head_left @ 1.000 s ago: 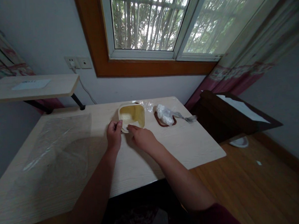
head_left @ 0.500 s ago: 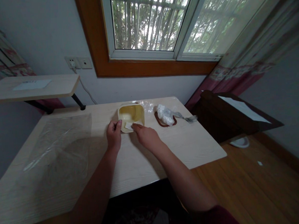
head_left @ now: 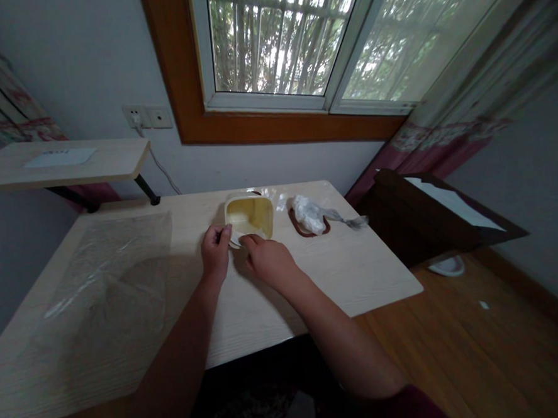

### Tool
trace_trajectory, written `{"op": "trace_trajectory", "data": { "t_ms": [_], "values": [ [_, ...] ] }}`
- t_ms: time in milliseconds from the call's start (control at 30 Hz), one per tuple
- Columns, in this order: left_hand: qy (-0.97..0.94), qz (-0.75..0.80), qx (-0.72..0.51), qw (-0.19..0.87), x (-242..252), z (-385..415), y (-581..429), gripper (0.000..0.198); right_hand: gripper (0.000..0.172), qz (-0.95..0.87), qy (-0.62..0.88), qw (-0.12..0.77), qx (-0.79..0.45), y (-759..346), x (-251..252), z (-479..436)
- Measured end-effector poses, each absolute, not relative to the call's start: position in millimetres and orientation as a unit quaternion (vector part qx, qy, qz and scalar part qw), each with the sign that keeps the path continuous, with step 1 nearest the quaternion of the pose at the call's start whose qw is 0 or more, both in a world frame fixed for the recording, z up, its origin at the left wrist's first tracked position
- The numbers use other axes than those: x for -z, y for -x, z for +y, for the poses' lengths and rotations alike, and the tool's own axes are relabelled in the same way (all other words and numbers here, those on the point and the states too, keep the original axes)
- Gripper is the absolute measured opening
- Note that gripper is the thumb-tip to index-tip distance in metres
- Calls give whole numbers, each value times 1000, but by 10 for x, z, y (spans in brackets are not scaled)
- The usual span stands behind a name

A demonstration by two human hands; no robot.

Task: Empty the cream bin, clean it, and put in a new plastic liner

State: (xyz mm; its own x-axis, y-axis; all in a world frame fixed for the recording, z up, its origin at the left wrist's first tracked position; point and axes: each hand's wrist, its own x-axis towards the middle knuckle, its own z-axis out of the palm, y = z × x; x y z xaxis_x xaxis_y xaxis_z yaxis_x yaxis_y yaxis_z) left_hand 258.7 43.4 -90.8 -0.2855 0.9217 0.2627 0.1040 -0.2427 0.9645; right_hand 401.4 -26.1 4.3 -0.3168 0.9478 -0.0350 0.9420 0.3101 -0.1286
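Note:
A pale yellow, square-cornered plastic box [head_left: 261,217] is held up above the table, its open side facing me. My left hand [head_left: 216,250] is closed on its near left corner, thumb on the rim. At the near edge, my right hand [head_left: 267,257] is closed with its fingers pressing a small white cloth or tissue [head_left: 236,237] against the rim. Much of that white piece lies behind the fingers, so its exact kind cannot be made out.
A knotted plastic bag with white contents [head_left: 309,215] lies on a brown ring-shaped piece [head_left: 326,227] to the right. Clear plastic sheeting [head_left: 121,263] covers part of the table's left side. Behind it stands a small raised shelf [head_left: 115,162]; a window is beyond.
The box has shifted slightly right and tilted. My right hand has moved a little left along the near rim with the white piece, which is now more covered.

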Motion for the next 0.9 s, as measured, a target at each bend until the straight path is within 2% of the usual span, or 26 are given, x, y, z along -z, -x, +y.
{"op": "trace_trajectory", "data": {
  "t_ms": [467,900],
  "values": [
    [-501,520,-614,318,891,426,-2591,33,38,-809,586,23,-42,-4010,-104,-346],
    [-517,514,-607,316,920,425,-2601,33,36,-842,528,109,27,-4033,66,-226]
  ]
}}
